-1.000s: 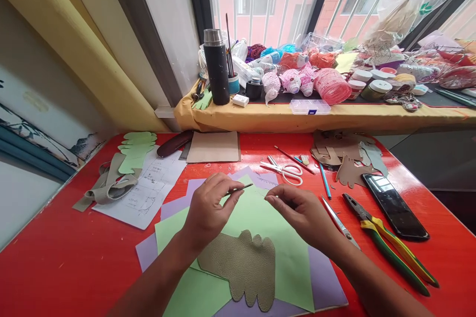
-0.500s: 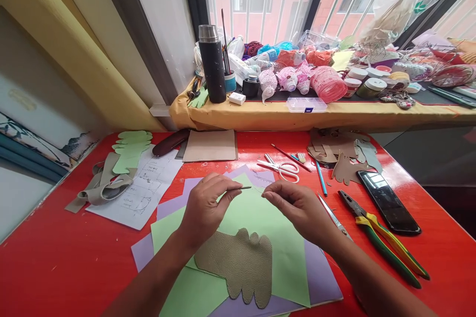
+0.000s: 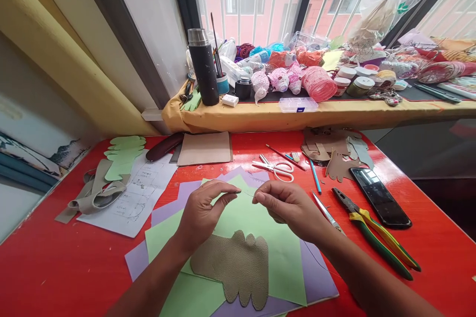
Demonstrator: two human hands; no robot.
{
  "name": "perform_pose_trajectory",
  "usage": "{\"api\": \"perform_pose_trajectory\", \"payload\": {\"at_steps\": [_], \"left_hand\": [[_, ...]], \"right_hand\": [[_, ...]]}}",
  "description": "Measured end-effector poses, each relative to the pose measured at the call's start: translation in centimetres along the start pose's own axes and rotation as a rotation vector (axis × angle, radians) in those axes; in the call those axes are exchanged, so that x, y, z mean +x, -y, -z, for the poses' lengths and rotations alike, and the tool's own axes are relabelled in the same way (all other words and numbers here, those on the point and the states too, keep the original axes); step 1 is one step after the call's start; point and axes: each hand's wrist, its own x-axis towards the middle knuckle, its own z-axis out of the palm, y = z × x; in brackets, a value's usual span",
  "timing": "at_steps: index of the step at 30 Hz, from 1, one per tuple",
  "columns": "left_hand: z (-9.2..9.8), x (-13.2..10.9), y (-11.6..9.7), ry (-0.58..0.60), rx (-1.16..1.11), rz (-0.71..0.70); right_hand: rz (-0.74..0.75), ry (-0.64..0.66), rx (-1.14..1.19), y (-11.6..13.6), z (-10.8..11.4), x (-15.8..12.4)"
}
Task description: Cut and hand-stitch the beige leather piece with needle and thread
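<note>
My left hand (image 3: pixel 199 210) is raised over the papers, thumb and index finger pinched on a small needle that barely shows at the fingertips. Just to its right, my right hand (image 3: pixel 288 208) pinches a fine dark thread (image 3: pixel 248 194), whose short end points toward the left fingertips. More thread trails down below my right wrist onto the purple sheet. Beneath both hands, a grey-brown leather hand-shaped piece (image 3: pixel 238 265) with scalloped edges lies on green sheets (image 3: pixel 280 252) and purple sheets (image 3: pixel 320 277). Neither hand touches the leather.
White-handled scissors (image 3: pixel 283 171), pliers (image 3: pixel 375 233), a phone (image 3: pixel 381 198) and leather scraps (image 3: pixel 338 163) lie around the red table's right side. A drawn-on paper (image 3: pixel 136 203) and leather strips (image 3: pixel 92 198) lie left. A crowded sill (image 3: pixel 238 118) runs behind.
The needle, which stuck out clearly from my left fingers, now hardly shows. Both hands have come slightly closer together, and the thread end now spans the gap. The whole view has shifted a little.
</note>
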Motion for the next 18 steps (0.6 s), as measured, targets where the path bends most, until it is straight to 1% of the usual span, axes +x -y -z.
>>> {"api": "perform_pose_trajectory", "payload": {"at_steps": [4, 12, 18], "left_hand": [[0.0, -0.03, 0.0, 0.004, -0.019, -0.005], [0.04, 0.13, -0.03, -0.007, 0.015, -0.093], [0.18, 0.17, 0.06, -0.008, 0.055, -0.125]], "right_hand": [[-0.002, 0.002, -0.021, 0.09, -0.29, 0.16], [-0.044, -0.003, -0.072, 0.39, -0.49, 0.18], [-0.049, 0.008, -0.047, 0.33, -0.38, 0.15]]}}
